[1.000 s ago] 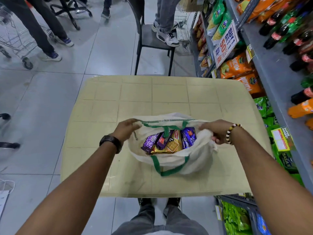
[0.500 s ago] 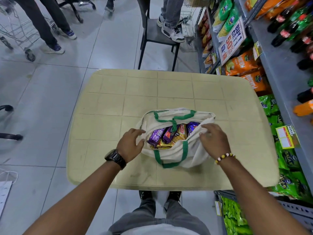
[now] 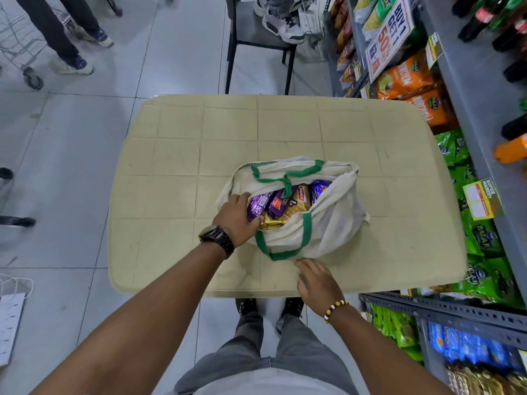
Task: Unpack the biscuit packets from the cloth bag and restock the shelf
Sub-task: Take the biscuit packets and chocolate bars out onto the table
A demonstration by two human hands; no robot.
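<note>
A white cloth bag (image 3: 333,223) with green handles lies open on the cream table (image 3: 176,172). Inside it are several biscuit packets: a purple one (image 3: 256,205), a yellow one (image 3: 299,203) and a gold one (image 3: 272,222). My left hand (image 3: 236,219), with a black watch on the wrist, reaches into the bag's left side, its fingers on the purple and gold packets. My right hand (image 3: 316,282), with a bead bracelet, hovers with fingers apart just below the bag's near edge, holding nothing. The shelf (image 3: 467,89) runs along the right.
The grey shelf holds orange snack bags (image 3: 405,78), green packets (image 3: 479,243), bottles and a promo sign (image 3: 387,38). A black chair (image 3: 256,44) stands beyond the table. People's legs and a trolley (image 3: 25,52) are at the far left.
My right hand has let go of the bag's right rim and dropped to the near edge of the bag. My left hand has moved from the rim into the bag onto the packets.
</note>
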